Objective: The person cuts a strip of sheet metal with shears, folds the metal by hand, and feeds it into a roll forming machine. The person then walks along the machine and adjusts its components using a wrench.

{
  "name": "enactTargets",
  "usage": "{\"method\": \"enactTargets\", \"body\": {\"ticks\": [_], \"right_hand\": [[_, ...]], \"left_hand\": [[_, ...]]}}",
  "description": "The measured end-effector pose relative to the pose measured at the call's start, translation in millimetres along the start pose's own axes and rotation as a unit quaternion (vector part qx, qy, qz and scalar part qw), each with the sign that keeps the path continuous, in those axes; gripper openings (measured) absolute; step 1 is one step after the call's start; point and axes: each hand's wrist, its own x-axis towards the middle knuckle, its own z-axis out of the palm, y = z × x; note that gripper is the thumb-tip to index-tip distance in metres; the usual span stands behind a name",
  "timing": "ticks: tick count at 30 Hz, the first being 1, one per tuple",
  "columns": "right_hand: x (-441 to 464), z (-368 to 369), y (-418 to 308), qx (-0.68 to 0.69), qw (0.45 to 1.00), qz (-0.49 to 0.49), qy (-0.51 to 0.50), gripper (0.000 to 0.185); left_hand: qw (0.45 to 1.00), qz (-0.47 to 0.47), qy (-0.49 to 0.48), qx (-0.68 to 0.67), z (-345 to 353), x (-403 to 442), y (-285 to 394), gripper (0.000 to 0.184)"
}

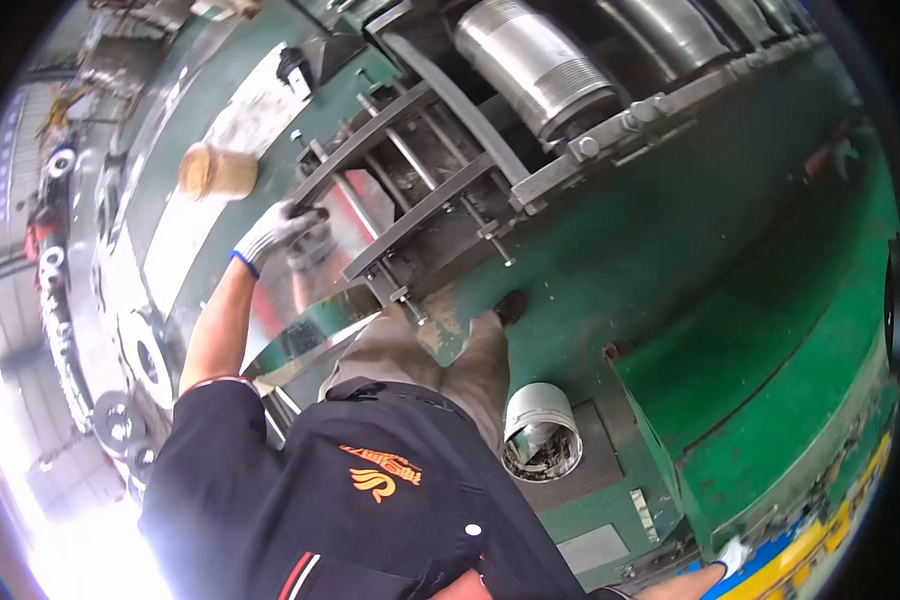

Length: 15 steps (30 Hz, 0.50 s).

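My left hand point(272, 230), in a white glove with a blue cuff, is at the left edge of a shiny metal sheet point(325, 262), beside a dark steel guide frame point(395, 195) with threaded rods. Its darkened fingers look bent at the sheet's edge, and the sheet mirrors the hand. Far off at the lower right, my right hand point(734, 557), also white-gloved, is stretched out near a blue and yellow part point(785, 562). It is small in view and its fingers do not show clearly. Past the guide frame lies a thick ridged metal roller point(535, 65).
A white bucket point(542, 425) with dirty contents stands on the floor by my legs. To the right is a green metal housing point(740, 420). A yellowish tub point(220, 172) and a black object point(294, 68) sit on the left surface. Steel rings point(148, 355) lie farther left.
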Motion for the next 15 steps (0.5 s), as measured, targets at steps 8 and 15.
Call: {"method": "enactTargets", "body": {"ticks": [8,15], "right_hand": [[3.7,-13.5,-14.4,0.354,0.913,0.141,-0.145,0.047],[-121.2,-151.8,-185.9,0.543,0.802,0.212,0.130,0.050]], "left_hand": [[0.998,-0.010,0.003,-0.065,5.7,4.5,-0.6,0.033],[0.984,0.046,-0.003,-0.174,15.7,21.0,-27.5,0.024]]}}
